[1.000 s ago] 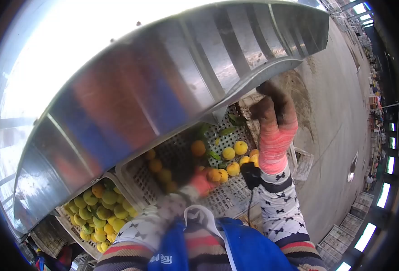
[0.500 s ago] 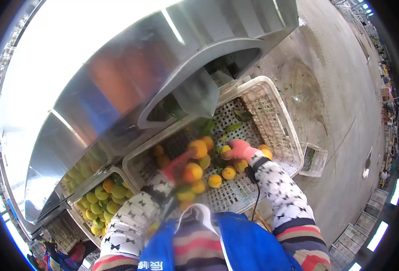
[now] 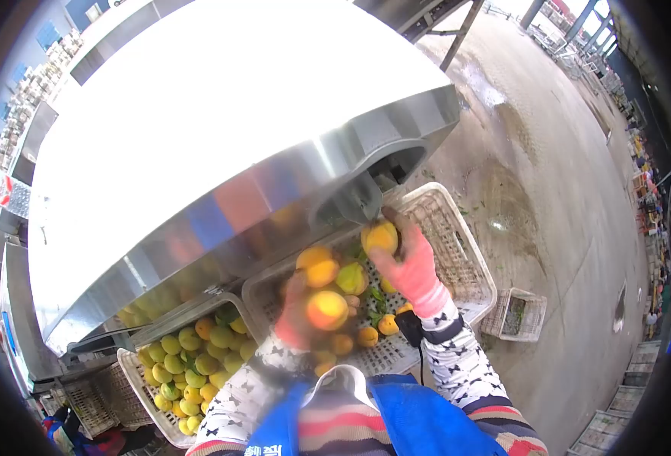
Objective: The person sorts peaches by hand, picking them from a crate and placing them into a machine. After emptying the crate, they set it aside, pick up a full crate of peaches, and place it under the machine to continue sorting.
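Observation:
My right hand (image 3: 415, 270), in a pink glove with darkened fingertips, grips a round yellow-orange fruit (image 3: 381, 238) above the white plastic crate (image 3: 478, 262), beside the chute mouth of the metal machine. On the left, my blurred, gloved left hand (image 3: 294, 313) is curled against a cluster of fruits, with a yellow-orange fruit (image 3: 326, 310) at its fingers and another fruit (image 3: 316, 266) higher up. Between the hands is a greener fruit (image 3: 351, 279). Lower in the crate lie more fruits (image 3: 367, 337) and green leaves (image 3: 379, 298).
A shiny metal machine (image 3: 252, 194) with a bright white top spans the far side. To the left stands a second crate (image 3: 134, 368) full of yellow-green fruits. A small crate (image 3: 529, 315) sits on the concrete floor (image 3: 571, 251) at right. Another person (image 3: 66, 429) is at lower left.
My right hand has risen from the crate toward the chute with a fruit in it. My left hand has come up with fruits against it. The camera view has tilted up, showing more machine top.

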